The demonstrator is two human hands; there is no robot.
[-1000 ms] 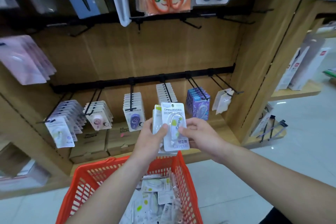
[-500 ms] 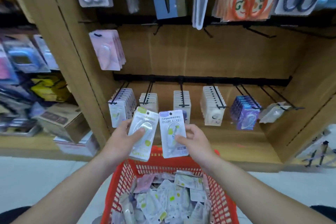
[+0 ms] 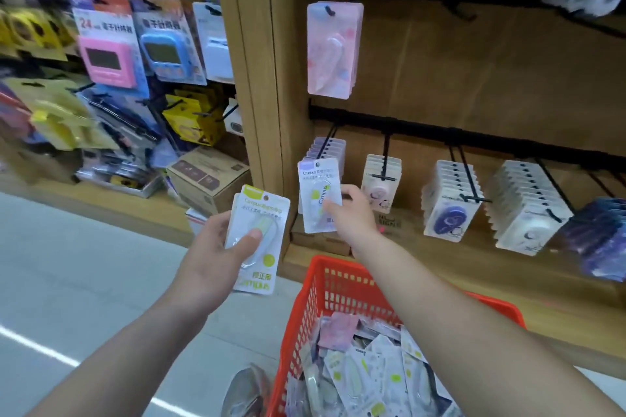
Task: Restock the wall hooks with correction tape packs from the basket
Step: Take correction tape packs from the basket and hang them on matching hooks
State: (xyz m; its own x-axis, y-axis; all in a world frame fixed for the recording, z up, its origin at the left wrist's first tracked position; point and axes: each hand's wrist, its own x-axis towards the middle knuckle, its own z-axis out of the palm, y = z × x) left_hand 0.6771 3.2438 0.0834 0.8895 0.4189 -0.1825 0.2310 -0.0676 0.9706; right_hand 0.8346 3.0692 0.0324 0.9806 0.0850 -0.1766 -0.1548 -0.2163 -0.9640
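Note:
My left hand grips a small stack of white-and-green correction tape packs in front of the wooden post. My right hand holds a single correction tape pack upright, right in front of the leftmost hook of the lower black rail, where matching purple-topped packs hang. The red basket stands below my right arm, with several loose packs lying inside it.
Further hooks to the right carry white packs and purple ones. A pink pack hangs above. A wooden post divides off a left bay with timers and boxes.
The view has swung left. My right hand has carried its single pack up and to the leftmost hook, apart from the stack in my left hand, which has dropped slightly.

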